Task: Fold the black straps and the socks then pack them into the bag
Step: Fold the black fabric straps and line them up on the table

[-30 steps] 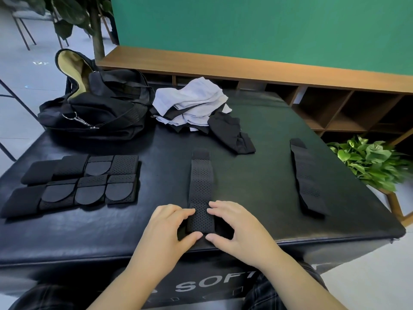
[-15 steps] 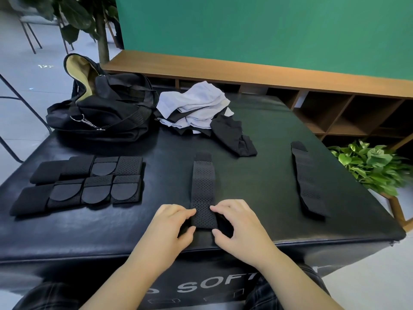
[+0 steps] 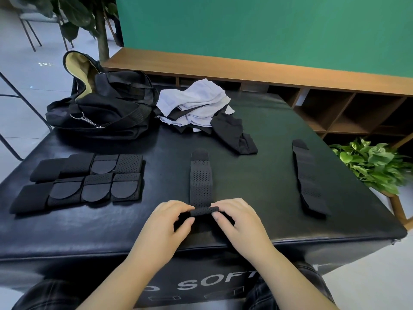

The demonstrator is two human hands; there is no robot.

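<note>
While both hands, left hand [image 3: 166, 222] & right hand [image 3: 237, 220], pinch 1 strap [image 3: 200, 186], 2nd strap [image 3: 309, 180] lies apart; 1 bag [image 3: 105, 113], socks pile [image 3: 196, 104], black padded table [image 3: 257, 153], green wall [image 3: 268, 30].

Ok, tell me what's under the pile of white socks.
Black cloth pokes out beneath the white socks along the near edge and right side, and a black sock trails toward the table front. Anything deeper is covered.

You see green wall [image 3: 268, 27], long wooden cubby shelf [image 3: 257, 70], leafy green potted plant [image 3: 375, 166] at your right.
</note>
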